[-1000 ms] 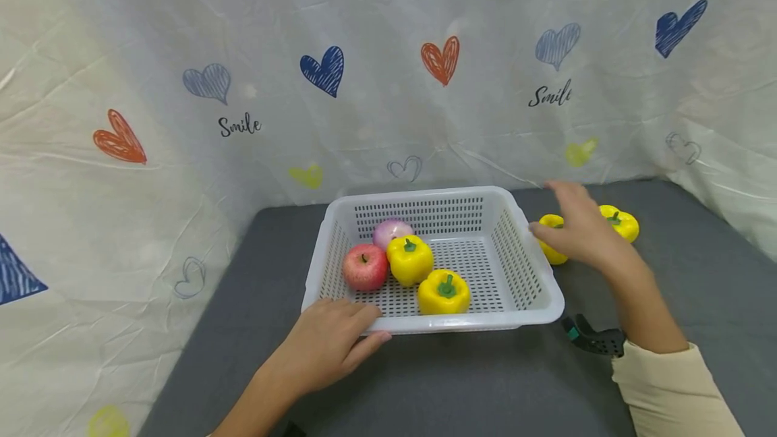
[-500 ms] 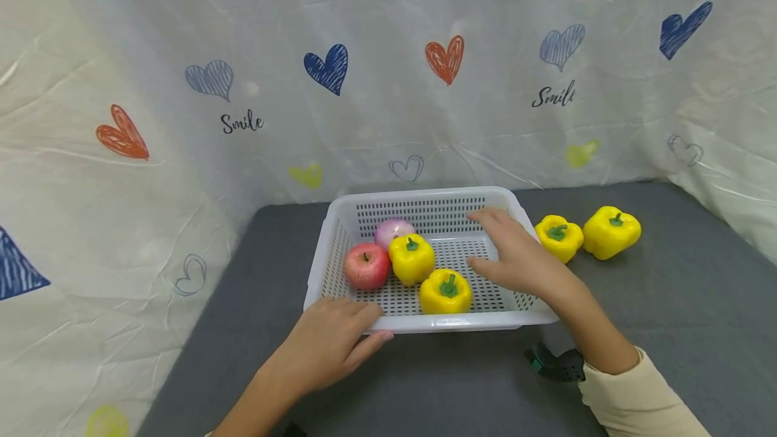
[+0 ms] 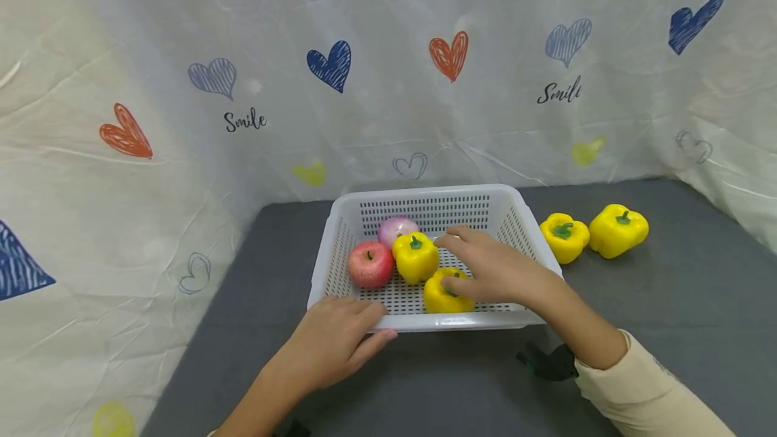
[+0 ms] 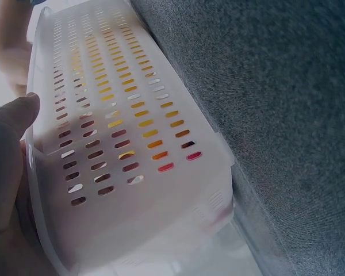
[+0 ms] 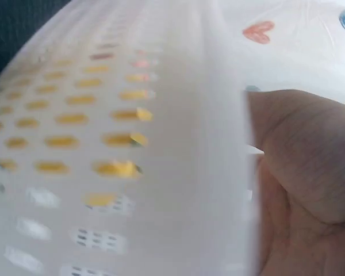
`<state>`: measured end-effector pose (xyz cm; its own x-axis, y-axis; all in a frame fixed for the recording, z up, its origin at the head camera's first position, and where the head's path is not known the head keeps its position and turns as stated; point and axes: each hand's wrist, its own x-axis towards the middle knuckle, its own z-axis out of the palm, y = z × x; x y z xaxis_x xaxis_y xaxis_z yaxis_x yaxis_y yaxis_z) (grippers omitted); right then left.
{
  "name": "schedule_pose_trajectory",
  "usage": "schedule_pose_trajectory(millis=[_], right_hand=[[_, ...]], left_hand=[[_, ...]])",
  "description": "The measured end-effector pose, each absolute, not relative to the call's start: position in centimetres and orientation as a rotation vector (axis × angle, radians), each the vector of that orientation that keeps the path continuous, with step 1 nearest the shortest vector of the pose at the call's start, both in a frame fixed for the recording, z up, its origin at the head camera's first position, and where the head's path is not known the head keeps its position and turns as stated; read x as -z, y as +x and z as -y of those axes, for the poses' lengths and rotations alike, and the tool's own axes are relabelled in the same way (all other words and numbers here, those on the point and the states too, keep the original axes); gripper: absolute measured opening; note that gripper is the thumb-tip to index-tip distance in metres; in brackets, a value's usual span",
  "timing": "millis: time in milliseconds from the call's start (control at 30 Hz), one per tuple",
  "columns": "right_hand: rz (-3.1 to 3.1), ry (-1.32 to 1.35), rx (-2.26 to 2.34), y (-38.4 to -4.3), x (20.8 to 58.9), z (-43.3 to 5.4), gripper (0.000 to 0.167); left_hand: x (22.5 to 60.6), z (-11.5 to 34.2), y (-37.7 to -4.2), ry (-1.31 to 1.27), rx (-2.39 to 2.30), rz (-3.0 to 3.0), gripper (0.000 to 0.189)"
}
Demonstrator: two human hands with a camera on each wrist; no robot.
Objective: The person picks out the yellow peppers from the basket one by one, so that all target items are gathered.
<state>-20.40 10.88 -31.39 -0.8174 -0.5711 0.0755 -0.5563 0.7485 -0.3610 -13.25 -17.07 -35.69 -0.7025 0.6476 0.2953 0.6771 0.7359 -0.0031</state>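
A white plastic basket [image 3: 425, 189] with slotted walls holds a red apple [image 3: 369, 267], a purple onion [image 3: 394, 226], and two yellow bell peppers. My left hand [image 3: 336, 341] grips the near rim at the left corner; in the left wrist view its thumb lies outside the wall. Over the right half of the basket my right hand [image 3: 500, 268] reaches in with fingers spread. Its thumb overlaps the front bell pepper [image 3: 438, 299], and its fingertips are near the rear bell pepper [image 3: 413, 263]. The right wrist view shows the hand [image 5: 313, 161] beyond the blurred basket wall.
Two more yellow bell peppers, one nearer [image 3: 563, 238] and one farther right [image 3: 618, 231], sit on the dark grey tabletop [image 3: 607, 315] beside the basket. A white sheet printed with hearts [image 3: 328, 66] hangs behind and at the left.
My right hand has moved left, from over the loose bell peppers to inside the basket, and lower toward the front bell pepper. My left hand stays at the rim.
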Motion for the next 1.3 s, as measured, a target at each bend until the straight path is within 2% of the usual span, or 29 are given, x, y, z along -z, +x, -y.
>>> schedule_pose_trajectory(millis=[233,600,800,1067,1300], right_hand=[[-2.775,-0.894,0.426,-22.1,29.0,-10.3,0.062],[-2.674,-0.889,0.487,-24.6,29.4,-8.0,0.081],[-2.686,-0.868,0.417,-25.1,29.2,-7.0,0.081],[-2.769,-0.917,0.070,-25.7,28.9,-5.8,0.080],[-2.715,-0.962,0.039,-25.9,29.0,-5.2,0.079]], left_hand=[[35.5,17.1,-13.3,-1.039,0.136,2.670,0.025],[35.6,17.0,-13.3,-1.036,0.133,2.689,0.026],[35.6,16.9,-13.3,-1.029,0.120,2.723,0.027],[35.5,16.9,-13.3,-1.038,0.122,2.708,0.028],[35.6,17.0,-13.3,-1.047,0.128,2.676,0.026]])
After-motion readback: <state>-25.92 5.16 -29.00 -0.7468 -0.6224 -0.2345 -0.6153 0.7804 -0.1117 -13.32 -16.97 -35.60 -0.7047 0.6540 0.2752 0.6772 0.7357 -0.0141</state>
